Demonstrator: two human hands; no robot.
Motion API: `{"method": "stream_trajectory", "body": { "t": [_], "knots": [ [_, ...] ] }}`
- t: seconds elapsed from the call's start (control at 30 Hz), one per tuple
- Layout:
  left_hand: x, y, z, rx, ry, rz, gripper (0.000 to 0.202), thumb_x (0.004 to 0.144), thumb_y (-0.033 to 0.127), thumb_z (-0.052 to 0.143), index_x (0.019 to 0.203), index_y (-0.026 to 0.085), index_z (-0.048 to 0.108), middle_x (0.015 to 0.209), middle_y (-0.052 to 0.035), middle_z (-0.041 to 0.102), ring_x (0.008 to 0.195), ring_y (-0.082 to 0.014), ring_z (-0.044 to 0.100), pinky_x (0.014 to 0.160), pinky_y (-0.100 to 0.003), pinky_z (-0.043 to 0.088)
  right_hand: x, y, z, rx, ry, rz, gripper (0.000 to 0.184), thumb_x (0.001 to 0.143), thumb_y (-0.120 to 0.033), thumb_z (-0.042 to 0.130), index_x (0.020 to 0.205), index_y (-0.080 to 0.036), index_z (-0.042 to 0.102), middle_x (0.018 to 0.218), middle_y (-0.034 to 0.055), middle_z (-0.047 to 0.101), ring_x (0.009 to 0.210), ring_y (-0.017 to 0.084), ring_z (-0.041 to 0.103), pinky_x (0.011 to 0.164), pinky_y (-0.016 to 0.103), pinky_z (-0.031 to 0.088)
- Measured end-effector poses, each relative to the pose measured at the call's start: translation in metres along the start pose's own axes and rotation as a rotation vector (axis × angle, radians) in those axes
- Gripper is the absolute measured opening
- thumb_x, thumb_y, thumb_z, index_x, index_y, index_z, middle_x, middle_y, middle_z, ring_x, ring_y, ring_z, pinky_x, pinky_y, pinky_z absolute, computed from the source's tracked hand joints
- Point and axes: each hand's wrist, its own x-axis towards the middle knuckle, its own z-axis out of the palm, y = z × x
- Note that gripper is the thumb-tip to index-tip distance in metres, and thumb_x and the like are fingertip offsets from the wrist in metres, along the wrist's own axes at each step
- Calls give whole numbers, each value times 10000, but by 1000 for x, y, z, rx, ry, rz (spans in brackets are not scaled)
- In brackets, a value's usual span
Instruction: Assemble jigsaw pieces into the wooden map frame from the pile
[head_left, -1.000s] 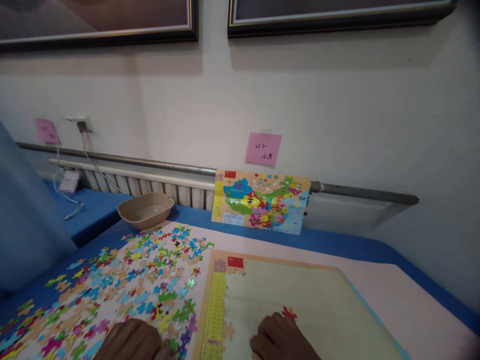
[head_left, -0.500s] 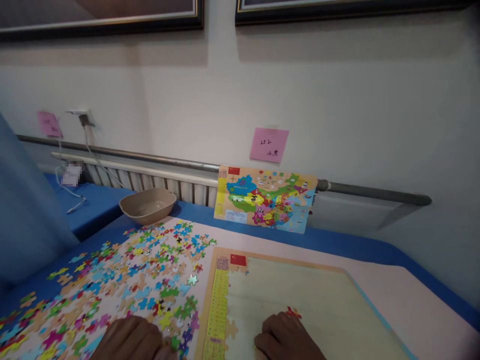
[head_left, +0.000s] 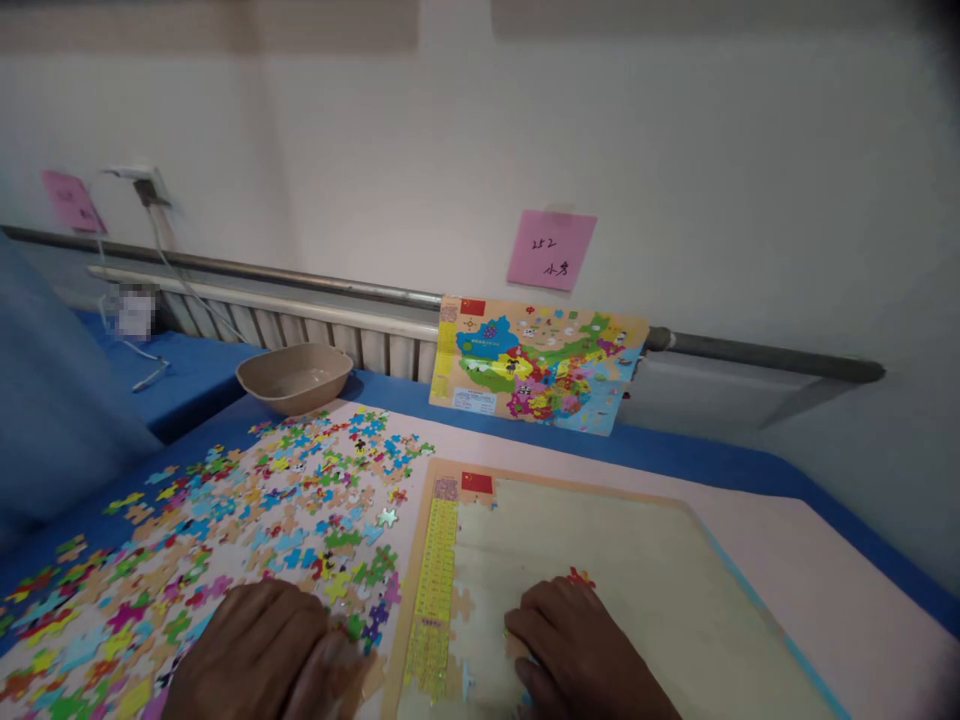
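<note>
My left hand [head_left: 262,655] lies knuckles up on the near edge of a spread of loose coloured puzzle pieces [head_left: 247,520], its fingers curled down; what they hold is hidden. My right hand [head_left: 581,655] rests on the pale puzzle board [head_left: 660,590], fingers bent down onto the board. A small red piece [head_left: 579,577] sits on the board just beyond its knuckles. The board carries a red flag [head_left: 477,482] and a yellow strip [head_left: 435,590] along its left edge.
A tan bowl [head_left: 294,377] stands beyond the pieces. A coloured map picture [head_left: 536,363] leans against the radiator under a pink note [head_left: 551,250]. Blue cloth [head_left: 52,400] fills the left side. A cable [head_left: 161,270] hangs from a wall socket.
The view has tilted down, so both hands show more fully and the picture frames on the wall have gone out of sight. The hands have hardly shifted on the table.
</note>
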Motion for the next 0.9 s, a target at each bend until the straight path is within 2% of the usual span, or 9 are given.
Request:
{"method": "stream_trajectory", "body": {
  "t": [0.1, 0.13, 0.2, 0.37, 0.47, 0.77, 0.9],
  "knots": [
    [7, 10, -11, -31, -13, -66, 157, 1036, 222, 515, 976, 229, 660, 887, -32, 682, 830, -221, 607, 788, -387, 417, 3, -12, -15, 14, -23, 4, 140, 888, -54, 608, 930, -188, 610, 977, 64, 599, 893, 248, 521, 821, 392, 386],
    [10, 13, -14, -34, -11, -87, 159, 1040, 224, 518, 965, 224, 658, 878, -32, 677, 833, -222, 601, 796, -390, 410, 3, -15, -19, -2, -83, 9, 133, 909, -57, 587, 944, -183, 612, 1032, 81, 599, 925, 254, 519, 840, 402, 385],
    [14, 17, -17, -39, -5, -101, 171, 1043, 232, 522, 943, 217, 660, 858, -28, 670, 823, -218, 591, 794, -387, 402, 4, -19, -25, 11, -103, -4, 125, 935, -68, 552, 955, -176, 611, 1030, 88, 588, 921, 257, 504, 840, 409, 379],
    [17, 18, -18, -36, -27, -115, 202, 1047, 245, 517, 919, 211, 669, 851, -20, 675, 814, -213, 600, 779, -379, 398, 4, -20, -28, 59, -141, 14, 124, 955, -70, 532, 969, -164, 611, 1015, 88, 582, 926, 262, 484, 849, 420, 375],
    [16, 17, -17, -39, -14, -104, 188, 1045, 244, 530, 918, 208, 665, 847, -19, 670, 814, -218, 598, 773, -380, 390, 4, -19, -27, 63, -114, 33, 116, 960, -78, 542, 992, -160, 617, 1037, 92, 589, 932, 263, 488, 856, 426, 381],
    [17, 22, -17, -53, -13, -106, 210, 1064, 217, 497, 914, 208, 644, 838, -14, 654, 815, -213, 566, 791, -382, 371, 1, -19, -24, 115, 45, -2, 251, 951, -62, 500, 1149, -156, 622, 1088, 118, 633, 979, 273, 538, 940, 457, 412],
    [16, 20, -16, -55, -5, -103, 189, 1055, 195, 508, 933, 206, 651, 853, -13, 661, 833, -213, 570, 796, -380, 373, 1, -20, -22, 159, 37, -20, 290, 909, -50, 507, 1159, -159, 605, 1080, 115, 633, 968, 282, 534, 910, 445, 413]
  ]
}}
